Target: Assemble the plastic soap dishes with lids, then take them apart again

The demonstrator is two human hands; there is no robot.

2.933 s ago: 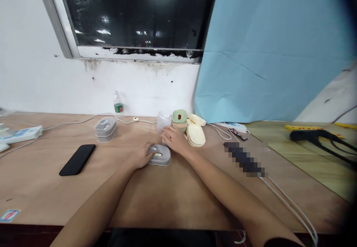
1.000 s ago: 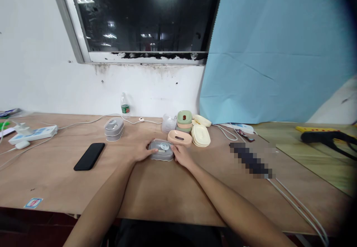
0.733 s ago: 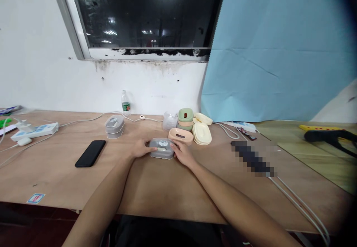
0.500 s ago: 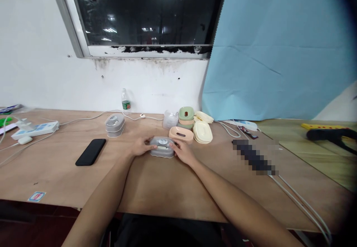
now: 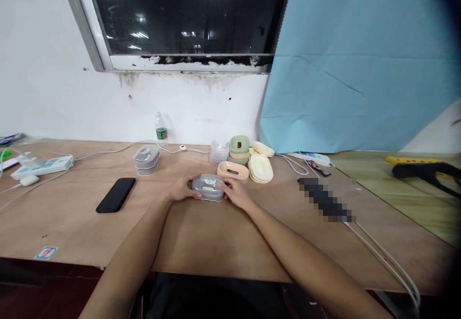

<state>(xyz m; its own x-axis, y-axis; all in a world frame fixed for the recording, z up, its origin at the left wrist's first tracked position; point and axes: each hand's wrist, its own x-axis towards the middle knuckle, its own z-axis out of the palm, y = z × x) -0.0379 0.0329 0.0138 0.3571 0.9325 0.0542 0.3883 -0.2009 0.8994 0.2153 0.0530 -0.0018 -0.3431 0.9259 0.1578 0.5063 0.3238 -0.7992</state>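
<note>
A grey soap box with a clear lid and a round white label rests on the table in front of me. My left hand grips its left end, thumb at the near side. Around the right end is my right hand, its thumb on the lid's edge. Just behind sits an open pink box base with a slot in its bottom. Next to it lie stacked cream trays, and a green base tops a small pile. Two similar grey boxes are stacked farther left.
A black phone lies to the left. Clear lids and a plastic bottle stand near the wall. Power strips with cables are at the left, and a blurred dark object with white cords is at the right.
Both hands keep their hold on the grey soap box, which stays in place. The whole view has shifted very slightly.
</note>
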